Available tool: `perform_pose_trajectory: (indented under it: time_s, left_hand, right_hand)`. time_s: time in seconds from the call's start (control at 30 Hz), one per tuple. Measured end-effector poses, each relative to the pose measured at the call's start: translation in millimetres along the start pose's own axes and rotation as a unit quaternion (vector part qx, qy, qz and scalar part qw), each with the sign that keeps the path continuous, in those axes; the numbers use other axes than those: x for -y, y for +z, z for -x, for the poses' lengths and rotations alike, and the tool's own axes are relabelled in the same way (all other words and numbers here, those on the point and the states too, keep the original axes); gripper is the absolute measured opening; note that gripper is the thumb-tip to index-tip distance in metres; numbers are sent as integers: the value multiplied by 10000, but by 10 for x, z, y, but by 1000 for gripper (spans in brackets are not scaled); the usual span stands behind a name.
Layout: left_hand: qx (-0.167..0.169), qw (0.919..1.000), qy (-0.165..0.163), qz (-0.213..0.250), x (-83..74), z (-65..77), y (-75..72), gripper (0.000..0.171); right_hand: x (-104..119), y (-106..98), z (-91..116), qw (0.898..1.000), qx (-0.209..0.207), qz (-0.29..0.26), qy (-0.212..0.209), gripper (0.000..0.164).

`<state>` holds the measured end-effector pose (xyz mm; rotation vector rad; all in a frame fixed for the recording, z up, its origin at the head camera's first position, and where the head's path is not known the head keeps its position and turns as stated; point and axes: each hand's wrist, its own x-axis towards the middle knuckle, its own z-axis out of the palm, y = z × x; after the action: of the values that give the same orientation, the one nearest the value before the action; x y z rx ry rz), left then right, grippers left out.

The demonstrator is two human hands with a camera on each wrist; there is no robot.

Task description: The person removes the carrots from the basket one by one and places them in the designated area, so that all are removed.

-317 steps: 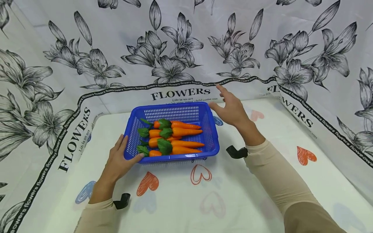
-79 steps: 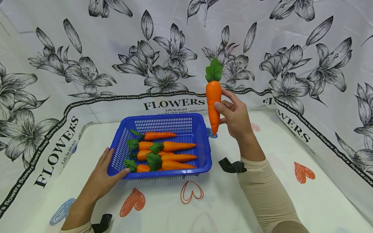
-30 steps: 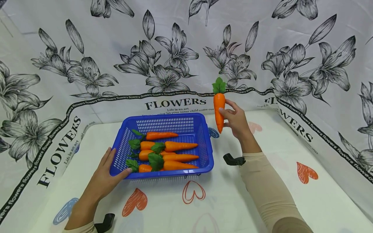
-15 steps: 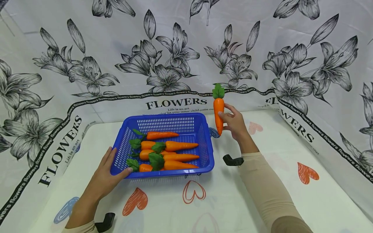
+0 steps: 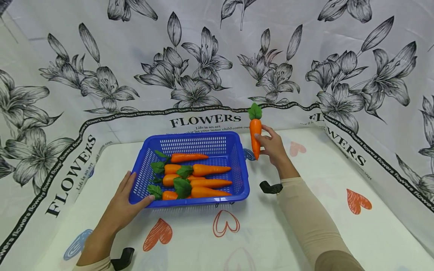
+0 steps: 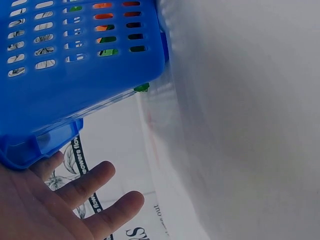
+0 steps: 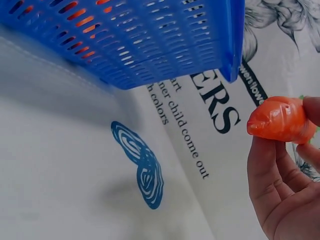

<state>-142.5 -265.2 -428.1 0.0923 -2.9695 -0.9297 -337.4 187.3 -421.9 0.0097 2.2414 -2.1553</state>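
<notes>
A blue plastic basket [image 5: 237, 190] with slotted walls sits on the table, and several orange carrots [image 5: 211, 169] with green leafy tops lie in it. My left hand [image 5: 121, 206] rests at the basket's front left corner, thumb over the rim. Its other fingers reach along the outer wall, straight and spread in the left wrist view. To the right of the basket, my right hand [image 5: 273, 146] pinches another carrot [image 5: 256, 138] between thumb and fingers. That carrot stands upright, leaves up and tip down, above the table; the right wrist view shows its tip [image 7: 270, 122] from below.
A white cloth printed with hearts covers the table [image 5: 271, 233]. Behind and at both sides hangs a flower-printed curtain [image 5: 217, 56], close past the basket's back rim. A black curved piece [image 5: 270, 187] sits at the right wrist, another [image 5: 123, 259] at the left.
A carrot from the basket's back row has come out into my right hand. Over the last second that hand has lowered it slightly. The left hand stays at the basket corner.
</notes>
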Motion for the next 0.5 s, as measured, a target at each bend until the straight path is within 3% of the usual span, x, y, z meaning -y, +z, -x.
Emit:
perform_pose_trajectory:
  time_s: [0.5]
  left_hand:
    - [51, 10000, -25, 13, -4, 16, -6, 102]
  right_hand:
    - [-216, 15, -80, 9986, -119, 263, 454, 58]
